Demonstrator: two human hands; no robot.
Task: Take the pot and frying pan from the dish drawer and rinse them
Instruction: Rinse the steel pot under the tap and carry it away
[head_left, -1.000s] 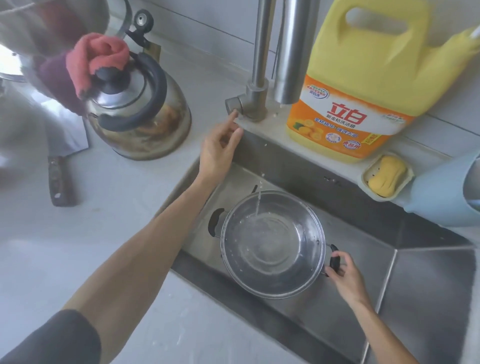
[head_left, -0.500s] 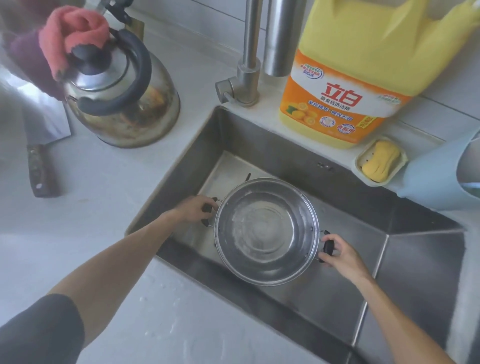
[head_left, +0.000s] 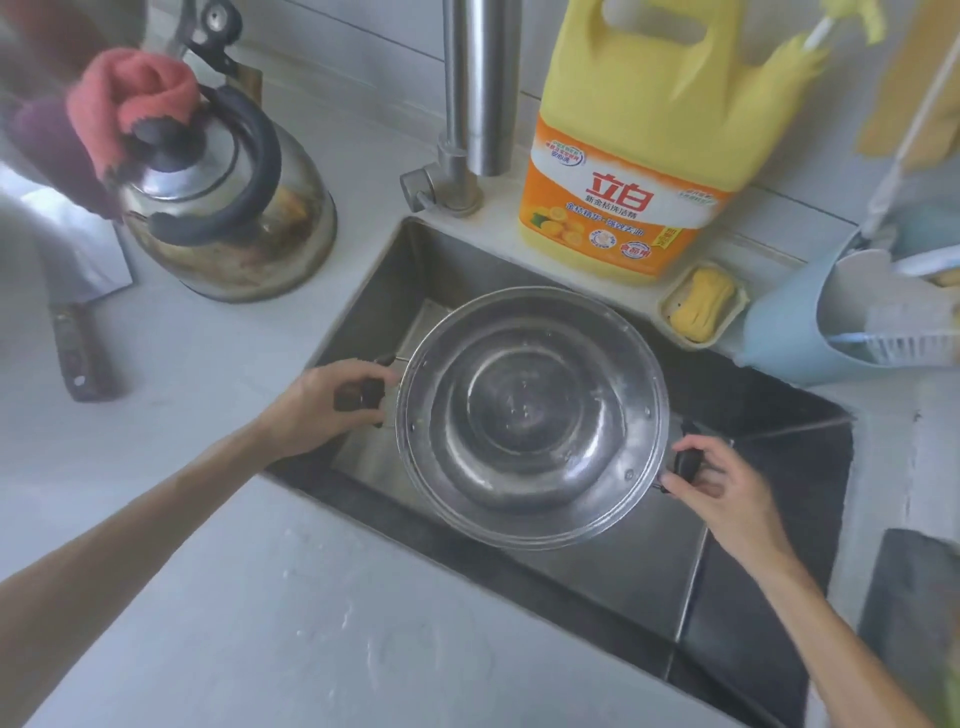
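A round steel pot (head_left: 530, 415) with a little water in its bottom is held over the steel sink (head_left: 415, 270). My left hand (head_left: 327, 405) grips its black left handle. The black right handle is pinched in my right hand (head_left: 717, 483). The pot is raised above the sink floor, its mouth facing up toward me. The tap (head_left: 467, 104) stands behind it; no water runs from it. No frying pan is in view.
A steel kettle (head_left: 228, 208) with a pink cloth (head_left: 130, 98) on its lid stands on the counter to the left. A cleaver (head_left: 78, 291) lies further left. Behind the sink are a yellow detergent jug (head_left: 639, 145), a soap dish (head_left: 701, 304) and a blue holder (head_left: 795, 322).
My left hand left the tap lever, the water stopped, and that hand took the pot's left handle. The pot has since been lifted up from the sink floor toward me.
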